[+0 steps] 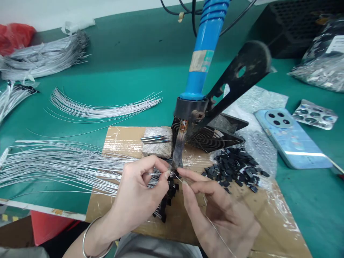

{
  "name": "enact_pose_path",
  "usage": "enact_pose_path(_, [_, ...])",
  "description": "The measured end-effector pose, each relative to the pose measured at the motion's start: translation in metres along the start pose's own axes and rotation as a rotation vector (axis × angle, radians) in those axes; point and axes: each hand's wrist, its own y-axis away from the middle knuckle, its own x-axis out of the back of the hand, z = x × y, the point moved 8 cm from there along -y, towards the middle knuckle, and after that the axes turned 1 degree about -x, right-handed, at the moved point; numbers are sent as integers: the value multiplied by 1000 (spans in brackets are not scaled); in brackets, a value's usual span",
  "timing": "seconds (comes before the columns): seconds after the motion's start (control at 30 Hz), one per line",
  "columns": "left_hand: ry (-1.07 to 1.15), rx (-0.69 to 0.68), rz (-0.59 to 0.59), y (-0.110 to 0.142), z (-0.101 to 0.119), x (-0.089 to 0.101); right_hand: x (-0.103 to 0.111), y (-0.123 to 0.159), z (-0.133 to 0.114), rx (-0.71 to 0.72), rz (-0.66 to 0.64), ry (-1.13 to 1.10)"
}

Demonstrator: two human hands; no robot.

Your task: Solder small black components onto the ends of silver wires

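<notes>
My left hand [141, 193] is closed in a pinch on a bundle of thin silver wires [53, 165], each ending in a small black part [168, 200] that hangs below my fingers. My right hand [215, 211] pinches a thin strand of solder wire [215, 225] and holds its end beside the tip of a blue-handled soldering iron [201, 61]. The iron rests tip-down in a black stand [236, 82], its tip [177, 152] just above both sets of fingertips. A pile of loose black parts [233, 166] lies right of my hands.
A taped cardboard sheet [268, 215] covers the green table [134, 61]. More silver wire bundles [102, 107] lie at left and far left. A pale block with metal pins [157, 141] is behind my hands. A blue phone [291, 141], blister packs [314, 114] and bags sit at right.
</notes>
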Motion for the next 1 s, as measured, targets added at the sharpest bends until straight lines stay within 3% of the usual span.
enact_pose_path(1.0, [-52,-55,-3,0,5,0,-1,-1,-1,8,38,-17])
